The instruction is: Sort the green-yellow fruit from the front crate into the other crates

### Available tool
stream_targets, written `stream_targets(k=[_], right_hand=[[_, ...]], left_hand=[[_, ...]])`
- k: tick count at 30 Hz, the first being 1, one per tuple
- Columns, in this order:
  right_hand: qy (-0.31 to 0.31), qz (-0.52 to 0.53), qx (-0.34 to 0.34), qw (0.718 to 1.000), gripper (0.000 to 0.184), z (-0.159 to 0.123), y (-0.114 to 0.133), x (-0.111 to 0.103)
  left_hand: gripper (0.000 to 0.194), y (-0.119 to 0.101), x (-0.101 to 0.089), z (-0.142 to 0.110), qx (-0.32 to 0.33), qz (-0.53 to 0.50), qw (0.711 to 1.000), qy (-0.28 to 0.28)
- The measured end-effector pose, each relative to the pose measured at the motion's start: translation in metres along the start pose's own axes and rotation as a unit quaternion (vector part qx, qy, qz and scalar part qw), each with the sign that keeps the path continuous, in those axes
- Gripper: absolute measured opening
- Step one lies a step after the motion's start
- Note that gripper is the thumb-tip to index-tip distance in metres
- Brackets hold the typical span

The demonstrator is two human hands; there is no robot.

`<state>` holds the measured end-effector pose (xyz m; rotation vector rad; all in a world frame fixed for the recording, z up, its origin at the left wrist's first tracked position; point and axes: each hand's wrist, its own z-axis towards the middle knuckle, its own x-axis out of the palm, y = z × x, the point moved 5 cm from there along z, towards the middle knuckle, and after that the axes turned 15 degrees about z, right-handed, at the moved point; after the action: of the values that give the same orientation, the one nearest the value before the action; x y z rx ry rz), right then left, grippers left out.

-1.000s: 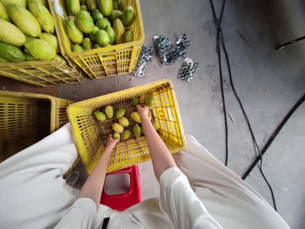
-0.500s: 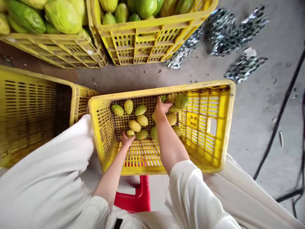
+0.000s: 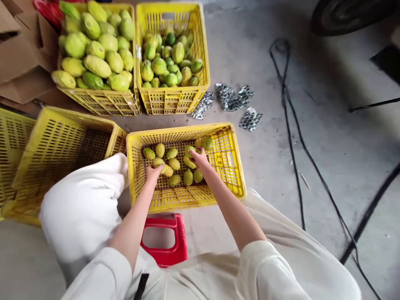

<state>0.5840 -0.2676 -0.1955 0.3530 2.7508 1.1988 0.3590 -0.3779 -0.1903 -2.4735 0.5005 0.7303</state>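
Note:
A yellow plastic crate (image 3: 183, 206) lies in front of my knees with several small green-yellow papayas (image 3: 174, 180) spread over its perforated floor. On the left side of the crate, my left hand (image 3: 153, 171) is closed round a yellowish papaya (image 3: 158, 163), its thumb along the near side. My right hand (image 3: 199, 158) reaches into the crate's right half, its fingers round a green papaya (image 3: 189, 151). More fruit, including a larger green papaya (image 3: 207, 143), sits just beyond that hand in the far right corner, partly covered by it.
Behind stand two crates, one heaped with large papayas (image 3: 97, 65), the other holding smaller papayas (image 3: 167, 58). Another yellow crate (image 3: 59, 137) is at my left, a red stool (image 3: 181, 246) below. Patterned foil wrappers (image 3: 234, 98) and black cables (image 3: 293, 137) lie on the floor.
The view has widened and tilted up, showing more of the rear crates. My left hand has moved from the near-left papaya onto another one further in; my right hand has drawn back from the far corner.

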Motion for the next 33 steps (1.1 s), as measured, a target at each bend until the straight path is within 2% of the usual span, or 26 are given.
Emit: stream_targets(k=[2, 6, 8, 11, 13, 17, 20, 24, 26, 29, 33], right_hand=[[0.037, 0.027, 0.005, 0.999, 0.042, -0.024, 0.025, -0.004], [0.096, 0.077, -0.021, 0.992, 0.046, -0.075, 0.078, -0.024], [0.119, 0.111, -0.033, 0.986, 0.049, -0.101, 0.097, -0.037], [0.163, 0.169, -0.038, 0.971, 0.056, -0.138, 0.112, -0.057], [0.186, 0.199, -0.043, 0.961, 0.062, -0.158, 0.116, -0.068], [0.193, 0.205, -0.078, 0.956, 0.068, -0.176, 0.118, -0.080], [0.187, 0.199, -0.080, 0.959, 0.068, -0.174, 0.117, -0.086], [0.176, 0.208, -0.055, 0.961, 0.059, -0.161, 0.118, -0.087], [0.182, 0.218, -0.038, 0.958, 0.054, -0.155, 0.121, -0.083], [0.199, 0.241, -0.025, 0.950, 0.049, -0.151, 0.129, -0.077], [0.187, 0.242, -0.058, 0.950, 0.053, -0.149, 0.143, -0.078]], left_hand=[[0.023, -0.034, -0.026, -0.015, 0.035, -0.036, 0.999, -0.016], [0.048, -0.096, -0.082, -0.054, 0.130, -0.081, 0.987, -0.046], [0.057, -0.117, -0.107, -0.080, 0.208, -0.102, 0.972, -0.044], [0.064, -0.131, -0.128, -0.117, 0.315, -0.163, 0.935, 0.011], [0.068, -0.129, -0.130, -0.133, 0.327, -0.213, 0.919, 0.055], [0.075, -0.121, -0.119, -0.141, 0.267, -0.273, 0.920, 0.093], [0.080, -0.119, -0.112, -0.136, 0.245, -0.275, 0.925, 0.098], [0.081, -0.119, -0.115, -0.127, 0.260, -0.253, 0.931, 0.033], [0.079, -0.123, -0.117, -0.124, 0.270, -0.262, 0.926, 0.026], [0.073, -0.132, -0.116, -0.122, 0.269, -0.307, 0.911, 0.061], [0.070, -0.142, -0.115, -0.122, 0.262, -0.346, 0.895, 0.108]])
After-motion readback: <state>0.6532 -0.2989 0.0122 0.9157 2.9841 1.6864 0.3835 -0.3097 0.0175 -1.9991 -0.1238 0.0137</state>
